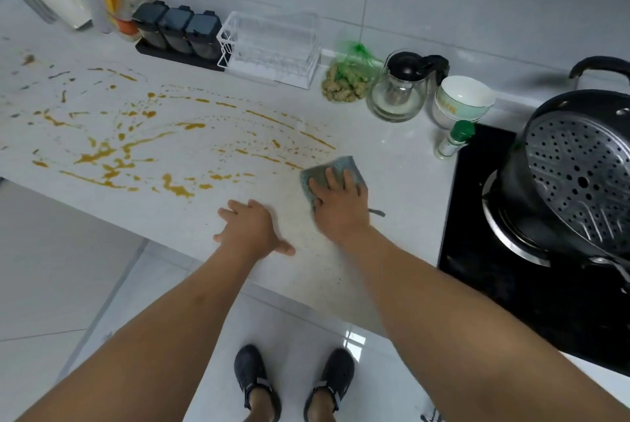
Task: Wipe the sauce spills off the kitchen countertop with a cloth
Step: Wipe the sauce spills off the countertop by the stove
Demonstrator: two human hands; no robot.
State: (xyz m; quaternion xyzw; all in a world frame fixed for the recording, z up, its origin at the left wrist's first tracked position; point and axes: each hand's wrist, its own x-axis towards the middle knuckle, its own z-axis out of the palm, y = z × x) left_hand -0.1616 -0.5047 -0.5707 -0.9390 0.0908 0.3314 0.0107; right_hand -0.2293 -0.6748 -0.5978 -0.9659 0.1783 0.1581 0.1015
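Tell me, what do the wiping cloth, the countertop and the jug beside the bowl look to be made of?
Cloth: grey-blue, soft-looking woven or microfibre fabric, matte, folded flat under the right hand.
Countertop: pale, faintly speckled, smooth with a dull sheen, probably stone or a composite.
Jug: see-through body, likely glass; black lid and handle look like plastic.

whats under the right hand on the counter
A grey-blue cloth lies flat under the right hand, whose fingers press it onto the white countertop. Whether sauce sits beneath the cloth cannot be seen; it covers that patch.
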